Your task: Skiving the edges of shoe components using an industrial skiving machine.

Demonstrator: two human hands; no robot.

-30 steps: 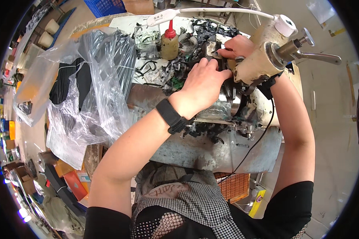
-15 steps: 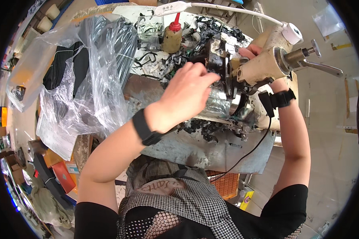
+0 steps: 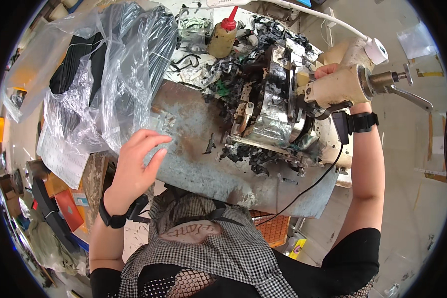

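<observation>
My left hand (image 3: 138, 161) hovers over the left part of the metal plate (image 3: 193, 164), its thumb apart from the fingers and nothing between them. To its right stands a small skiving-type machine with a shiny metal guard (image 3: 272, 121) and a cream-coloured head (image 3: 335, 89). Behind that head, my right hand (image 3: 328, 71) shows only some bent fingers. The head hides the rest, and whether it grips anything is not visible. Black scraps (image 3: 260, 161) lie heaped around the machine's base.
Left of the machine, a clear plastic bag (image 3: 129, 84) holds bundled black strips (image 3: 77, 64). At the back stand a yellowish bottle with a red nozzle (image 3: 222, 39) and a clear container (image 3: 193, 30). A white lamp arm (image 3: 328, 19) crosses above. A black cable (image 3: 308, 188) runs from my right wrist.
My left hand has moved away from the machine, leftward and toward me, uncovering the guard. My right hand stays behind the machine head. The whole view has shifted slightly.
</observation>
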